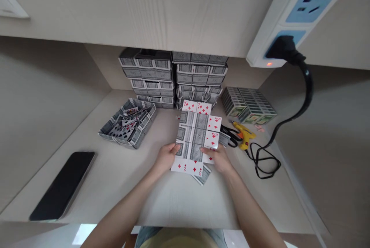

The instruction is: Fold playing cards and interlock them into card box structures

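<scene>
A flat panel of joined playing cards [199,137] is held between my two hands, grey patterned backs in the middle and red diamond faces sticking out along several edges. My left hand [165,158] pinches its left edge, thumb on top. On the right side, my right hand [219,157] grips the panel with the thumb lying over the card backs. Beneath the panel, a loose card [204,175] lies face down on the desk, partly covered. Black-handled scissors [232,137] rest just right of the panel, their blades hidden.
Left stands a card-built tray [140,139] with loose cards inside. Stacked card boxes [153,73] line the back, beside packed card decks [245,103]. A yellow glue gun [245,135] lies right, its cord running to a power strip [277,43]. A phone [63,186] lies front left.
</scene>
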The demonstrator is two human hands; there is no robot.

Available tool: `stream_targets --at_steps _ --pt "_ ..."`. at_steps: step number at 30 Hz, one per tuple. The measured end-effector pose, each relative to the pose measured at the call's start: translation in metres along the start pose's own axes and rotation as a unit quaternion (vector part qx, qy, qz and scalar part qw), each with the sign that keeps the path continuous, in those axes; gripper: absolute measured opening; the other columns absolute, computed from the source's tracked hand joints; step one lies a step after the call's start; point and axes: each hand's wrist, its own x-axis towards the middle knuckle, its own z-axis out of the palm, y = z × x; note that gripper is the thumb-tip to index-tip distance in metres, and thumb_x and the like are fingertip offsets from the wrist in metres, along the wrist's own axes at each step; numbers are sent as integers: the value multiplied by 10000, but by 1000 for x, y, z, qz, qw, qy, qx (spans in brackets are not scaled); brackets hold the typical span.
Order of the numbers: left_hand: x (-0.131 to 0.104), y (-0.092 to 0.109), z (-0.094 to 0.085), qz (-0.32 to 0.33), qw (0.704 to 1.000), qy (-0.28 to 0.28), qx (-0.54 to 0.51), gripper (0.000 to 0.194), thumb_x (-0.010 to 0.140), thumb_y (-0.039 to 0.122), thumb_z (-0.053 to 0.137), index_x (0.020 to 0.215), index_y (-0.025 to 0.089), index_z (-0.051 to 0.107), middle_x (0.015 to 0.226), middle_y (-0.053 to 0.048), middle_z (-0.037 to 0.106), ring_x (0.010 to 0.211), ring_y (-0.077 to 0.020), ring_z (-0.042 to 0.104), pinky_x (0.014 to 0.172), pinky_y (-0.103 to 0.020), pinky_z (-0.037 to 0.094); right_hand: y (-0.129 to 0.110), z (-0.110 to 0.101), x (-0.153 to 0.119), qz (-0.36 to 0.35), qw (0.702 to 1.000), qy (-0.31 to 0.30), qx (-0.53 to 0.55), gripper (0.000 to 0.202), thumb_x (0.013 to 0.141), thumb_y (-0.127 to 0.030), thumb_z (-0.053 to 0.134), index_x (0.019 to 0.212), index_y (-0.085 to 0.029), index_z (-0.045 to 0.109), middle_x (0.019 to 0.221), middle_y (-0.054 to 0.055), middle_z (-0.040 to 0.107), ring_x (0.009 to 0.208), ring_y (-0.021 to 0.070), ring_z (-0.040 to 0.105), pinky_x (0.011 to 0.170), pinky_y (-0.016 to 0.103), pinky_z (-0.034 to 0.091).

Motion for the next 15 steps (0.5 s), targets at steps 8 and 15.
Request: stream_targets --at_steps 8,15 --pt "-5 4 5 102 974 107 174 451 769 499 391 453 178 368 416 41 311 448 -90 284 462 -231 188 -5 5 -4 10 999 -33 38 457 514 -208 749 956 -201 633 975 52 678 892 265 619 820 424 450" --pt "-3 5 5 104 978 102 151 478 757 538 391 450 176 338 431 40 299 464 -85 281 455 -226 196 -8 4 -3 7 999 -17 47 450 466 -222 773 897 -188 650 923 60 693 874 281 624 808 428 457"
